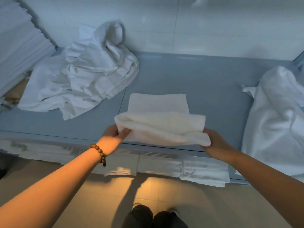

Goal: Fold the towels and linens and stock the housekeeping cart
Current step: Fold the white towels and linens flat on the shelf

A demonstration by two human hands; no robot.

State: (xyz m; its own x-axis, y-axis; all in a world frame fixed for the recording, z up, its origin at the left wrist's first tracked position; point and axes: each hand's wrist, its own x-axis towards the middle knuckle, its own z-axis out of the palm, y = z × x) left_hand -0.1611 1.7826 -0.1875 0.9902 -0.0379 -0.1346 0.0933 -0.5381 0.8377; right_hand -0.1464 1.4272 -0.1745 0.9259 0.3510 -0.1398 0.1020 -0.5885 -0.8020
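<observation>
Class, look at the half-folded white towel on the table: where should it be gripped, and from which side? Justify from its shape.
Grip the towel at its two near corners, coming from the near edge of the table. Its far part lies flat while the near part is lifted, so those corners are free. The left hand and right hand hold it there.
</observation>
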